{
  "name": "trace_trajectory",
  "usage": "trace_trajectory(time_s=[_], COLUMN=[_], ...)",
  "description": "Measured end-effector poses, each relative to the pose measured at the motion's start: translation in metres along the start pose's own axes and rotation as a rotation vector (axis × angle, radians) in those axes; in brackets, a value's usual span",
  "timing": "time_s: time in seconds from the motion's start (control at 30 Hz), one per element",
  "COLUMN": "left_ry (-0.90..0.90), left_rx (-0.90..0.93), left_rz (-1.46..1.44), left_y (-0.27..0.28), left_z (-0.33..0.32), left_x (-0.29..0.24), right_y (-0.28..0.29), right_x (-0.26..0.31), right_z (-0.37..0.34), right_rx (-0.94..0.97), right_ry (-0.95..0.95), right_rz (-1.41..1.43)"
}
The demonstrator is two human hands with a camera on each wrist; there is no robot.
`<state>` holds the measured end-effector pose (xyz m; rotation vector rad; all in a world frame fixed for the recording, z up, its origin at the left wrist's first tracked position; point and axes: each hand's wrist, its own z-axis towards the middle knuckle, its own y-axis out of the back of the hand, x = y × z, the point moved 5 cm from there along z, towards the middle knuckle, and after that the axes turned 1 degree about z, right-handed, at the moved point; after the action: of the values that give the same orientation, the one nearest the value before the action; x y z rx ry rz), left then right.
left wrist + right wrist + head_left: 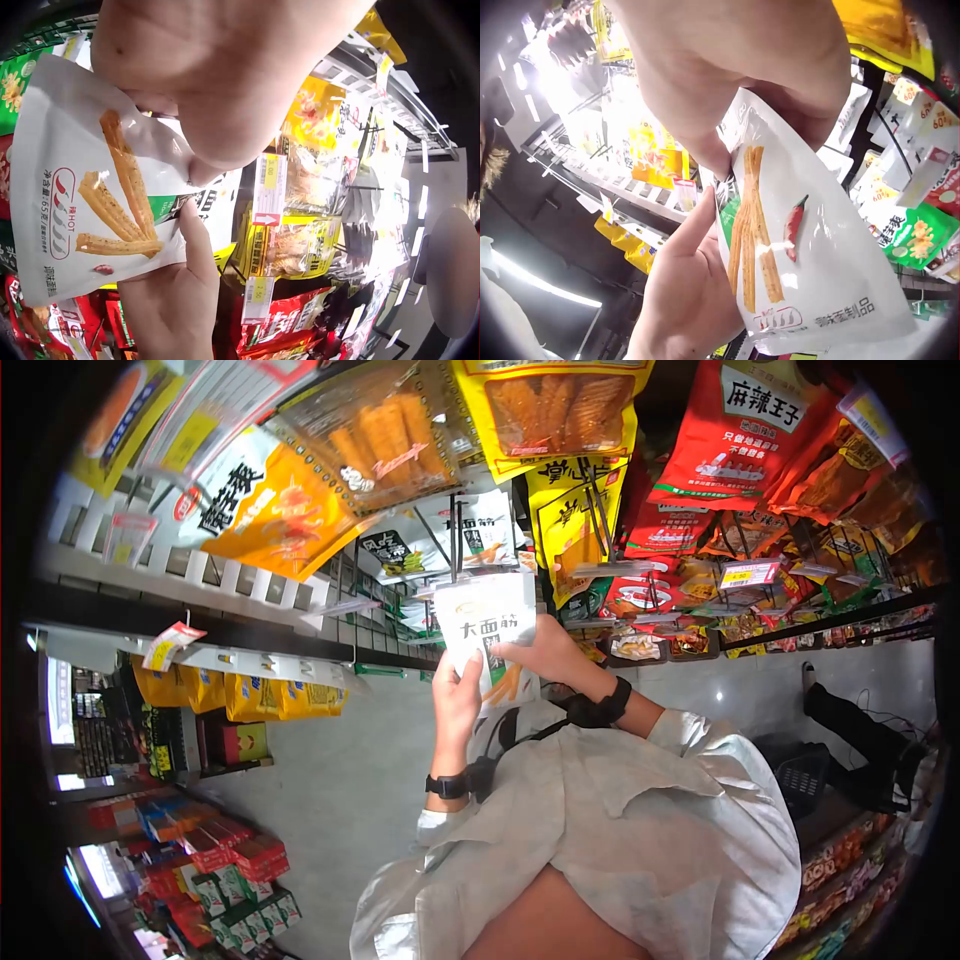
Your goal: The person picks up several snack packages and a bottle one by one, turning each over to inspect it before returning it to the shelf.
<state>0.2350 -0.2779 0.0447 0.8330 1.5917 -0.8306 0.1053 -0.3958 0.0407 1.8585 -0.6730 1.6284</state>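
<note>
A white snack bag (487, 610) printed with brown sticks and a red chili is held up in front of the hanging packs. My left hand (457, 695) grips one side of it, its thumb on the printed front. From the other side my right hand (552, 655) holds the bag, its thumb also on the front and close to the left thumb. In the left wrist view, the bag (97, 187) extends past both hands. The right wrist view shows the bag's chili picture (796, 225) uncovered, while fingers of the right hand (742, 45) go behind the bag.
Yellow bags (560, 410) and red bags (735, 430) hang on hooks ahead. Price tags (750, 574) stick out from the rack. A lower shelf with yellow packs (255, 695) is at left, near stacked boxes (240, 900). A person's dark-clothed leg (850, 720) shows at right.
</note>
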Motion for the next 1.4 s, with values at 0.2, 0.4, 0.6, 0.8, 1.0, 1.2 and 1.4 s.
trace_trajectory(time_s=[0.2, 0.4, 0.6, 0.8, 1.0, 1.2, 1.4], left_ry=[-0.102, -0.107, -0.037, -0.073, -0.054, 0.033, 0.132], left_rx=[0.049, 0.072, 0.291, 0.345, 0.413, 0.409, 0.32], left_rz=[-0.047, -0.013, 0.001, 0.109, -0.022, -0.018, -0.054], left_y=[-0.004, 0.01, 0.027, 0.027, 0.03, 0.034, 0.01], left_z=[0.018, 0.025, 0.041, 0.078, 0.083, 0.102, 0.159], left_x=[-0.004, 0.0, 0.008, -0.011, -0.003, 0.001, -0.004], right_y=[0.014, 0.008, 0.004, 0.009, -0.006, -0.01, 0.006], right_x=[0.018, 0.018, 0.018, 0.037, 0.038, 0.032, 0.014], right_z=[0.008, 0.016, 0.016, 0.034, 0.033, 0.044, 0.055], right_rx=[-0.072, -0.104, 0.075, -0.177, -0.144, -0.239, -0.593], right_ry=[0.19, 0.244, 0.051, 0.151, 0.126, 0.085, 0.11], right_rz=[-0.059, -0.089, -0.154, -0.143, -0.117, -0.021, -0.065])
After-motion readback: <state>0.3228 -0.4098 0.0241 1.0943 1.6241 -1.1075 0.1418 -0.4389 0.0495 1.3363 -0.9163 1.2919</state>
